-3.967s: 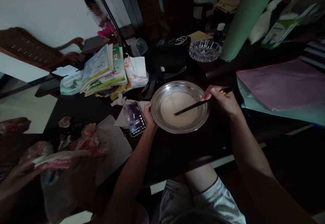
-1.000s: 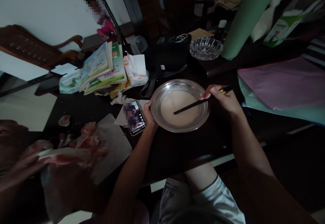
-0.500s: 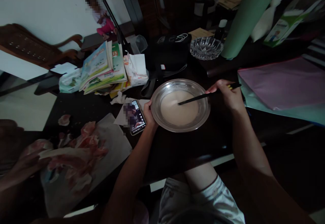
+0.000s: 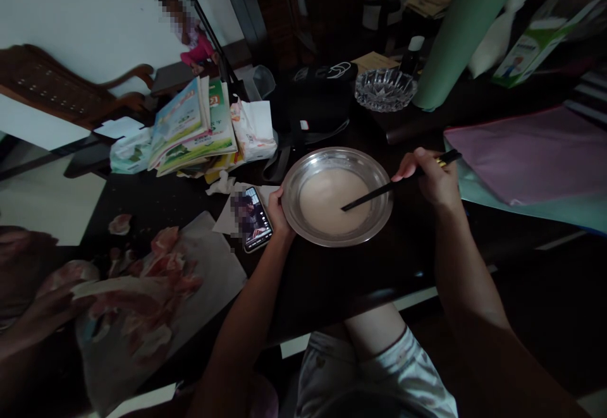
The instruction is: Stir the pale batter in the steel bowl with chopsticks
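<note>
At the rim of the metal bowl [image 4: 337,241], the left hand [image 4: 279,212] is gripping, its fingertips partly hidden underneath. Beyond the opposite rim, the right hand [image 4: 434,174] is grasping black chopsticks [image 4: 379,191], palm down, forearm reaching up from below, their tips resting in the pale liquid [image 4: 327,193]. Just beside the left hand, a phone [image 4: 253,219] is lying, partly blurred out.

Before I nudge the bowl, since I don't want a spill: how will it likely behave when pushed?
The bowl is probably stiff, as it looks like metal. Its pale liquid would likely slosh under a quick push. The smooth, shiny rim may feel slippery, though the left hand should help steady it.
</note>
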`<state>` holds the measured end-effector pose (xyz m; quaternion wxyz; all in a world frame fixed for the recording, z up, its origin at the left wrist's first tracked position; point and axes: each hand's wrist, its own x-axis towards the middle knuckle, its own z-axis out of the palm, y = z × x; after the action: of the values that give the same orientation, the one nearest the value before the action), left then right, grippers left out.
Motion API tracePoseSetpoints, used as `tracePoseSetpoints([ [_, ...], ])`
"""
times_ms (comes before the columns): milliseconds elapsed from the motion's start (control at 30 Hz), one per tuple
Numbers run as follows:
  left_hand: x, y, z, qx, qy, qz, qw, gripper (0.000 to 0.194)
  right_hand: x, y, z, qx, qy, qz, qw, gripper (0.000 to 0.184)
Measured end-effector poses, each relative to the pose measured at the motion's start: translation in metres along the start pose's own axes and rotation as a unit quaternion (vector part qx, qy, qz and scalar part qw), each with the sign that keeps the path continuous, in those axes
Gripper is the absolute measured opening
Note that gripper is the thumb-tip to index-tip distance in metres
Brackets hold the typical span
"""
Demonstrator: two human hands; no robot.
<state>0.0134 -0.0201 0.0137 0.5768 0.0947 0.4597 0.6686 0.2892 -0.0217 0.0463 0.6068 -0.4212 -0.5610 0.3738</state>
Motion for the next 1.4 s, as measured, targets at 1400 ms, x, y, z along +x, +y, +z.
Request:
tracePoseSetpoints([
  [1400,-0.002,0.001,0.002,0.008,-0.014,-0.003,1.000,0.016,-0.001,-0.003,0.007,-0.026,-0.083,0.020,0.996,0.038],
])
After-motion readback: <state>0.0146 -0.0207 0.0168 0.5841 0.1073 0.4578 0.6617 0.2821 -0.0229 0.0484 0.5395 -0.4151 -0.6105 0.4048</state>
